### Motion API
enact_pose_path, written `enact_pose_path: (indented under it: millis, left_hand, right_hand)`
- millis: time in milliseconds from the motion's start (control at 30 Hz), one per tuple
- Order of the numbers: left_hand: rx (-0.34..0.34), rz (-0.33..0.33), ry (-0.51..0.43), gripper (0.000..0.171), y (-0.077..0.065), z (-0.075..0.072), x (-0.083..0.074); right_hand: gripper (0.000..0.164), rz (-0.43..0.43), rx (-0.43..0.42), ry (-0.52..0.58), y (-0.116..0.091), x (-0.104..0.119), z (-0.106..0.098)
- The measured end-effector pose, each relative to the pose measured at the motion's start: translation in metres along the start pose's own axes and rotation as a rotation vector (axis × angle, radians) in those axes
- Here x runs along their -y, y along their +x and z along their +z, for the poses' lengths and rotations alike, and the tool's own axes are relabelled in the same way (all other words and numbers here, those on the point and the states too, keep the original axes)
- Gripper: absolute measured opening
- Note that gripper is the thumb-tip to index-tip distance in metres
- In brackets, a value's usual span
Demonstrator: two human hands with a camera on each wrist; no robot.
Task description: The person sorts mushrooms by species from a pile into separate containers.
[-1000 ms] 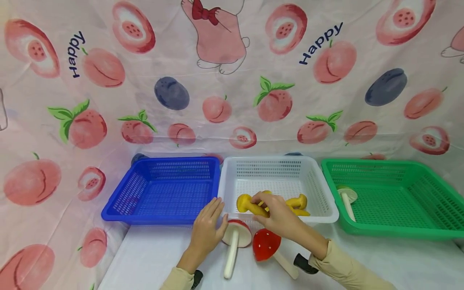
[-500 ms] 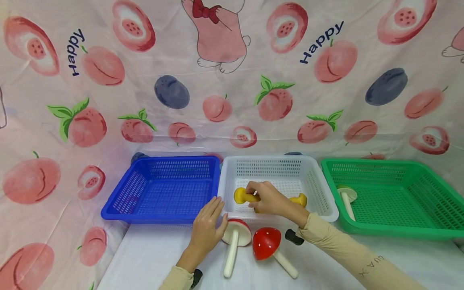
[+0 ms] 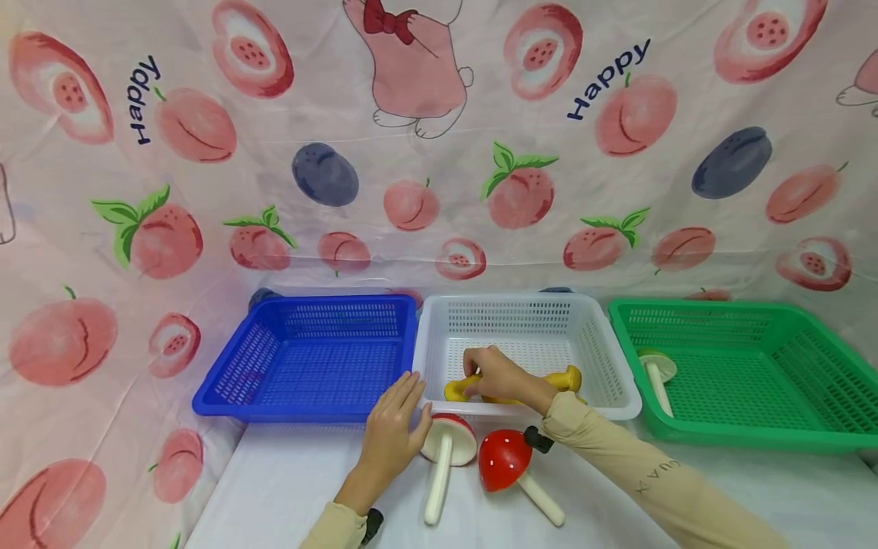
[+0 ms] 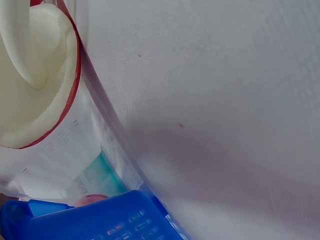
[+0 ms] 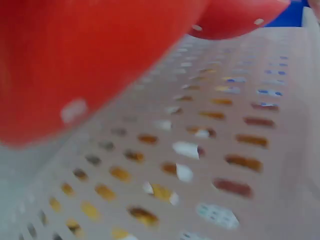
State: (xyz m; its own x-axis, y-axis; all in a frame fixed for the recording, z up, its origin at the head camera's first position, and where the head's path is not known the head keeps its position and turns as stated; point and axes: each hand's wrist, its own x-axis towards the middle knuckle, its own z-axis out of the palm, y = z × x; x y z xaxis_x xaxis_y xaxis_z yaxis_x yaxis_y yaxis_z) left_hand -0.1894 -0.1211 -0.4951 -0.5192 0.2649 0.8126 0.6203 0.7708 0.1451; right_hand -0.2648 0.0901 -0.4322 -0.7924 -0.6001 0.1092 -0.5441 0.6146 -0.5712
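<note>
In the head view my right hand [image 3: 501,372] reaches into the white basket [image 3: 524,412], its curled fingers pinching a yellow toy mushroom [image 3: 455,391] low near the front left corner. Another yellow mushroom [image 3: 565,378] lies to the right, partly hidden by my wrist. My left hand [image 3: 391,431] rests with straight fingers where the white and blue baskets meet. Beside its thumb lies a red-capped mushroom [image 3: 444,465], pale underside up; a red mushroom with white dots [image 3: 504,461] lies further right. The right wrist view shows red caps [image 5: 100,60] against the perforated basket wall [image 5: 295,170].
The blue basket [image 3: 302,418] stands on the left. On the right, a green basket [image 3: 754,440] holds a pale-stemmed mushroom [image 3: 659,385] at its left side. A fruit-print cloth [image 3: 439,168] hangs behind the baskets.
My right hand has moved slightly left and lowered the yellow mushroom deeper into the white basket, its forearm coming further forward. My left hand has stayed in place.
</note>
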Motion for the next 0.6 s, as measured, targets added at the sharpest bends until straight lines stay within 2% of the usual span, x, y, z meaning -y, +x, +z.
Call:
enact_pose_path:
  millis: [133, 267, 367, 500, 600]
  left_hand:
    - [0.010, -0.004, -0.004, 0.037, 0.000, -0.001, 0.001]
    - [0.007, -0.011, -0.020, 0.037, 0.001, -0.002, 0.002]
    - [0.010, -0.013, -0.028, 0.036, 0.002, -0.004, 0.002]
    - [0.057, -0.030, -0.054, 0.036, 0.005, -0.009, 0.000]
    - [0.120, -0.089, -0.112, 0.035, 0.009, -0.016, -0.002]
  right_hand:
    - [0.023, 0.017, -0.004, 0.007, 0.001, -0.005, 0.007]
    - [0.021, -0.010, -0.053, 0.026, 0.001, -0.006, 0.008]
    - [0.019, -0.028, -0.052, 0.070, -0.001, -0.005, 0.009]
    - [0.014, -0.029, -0.001, 0.105, -0.003, -0.004, 0.011]
    - [0.011, -0.005, 0.024, 0.097, -0.006, -0.003, 0.009]
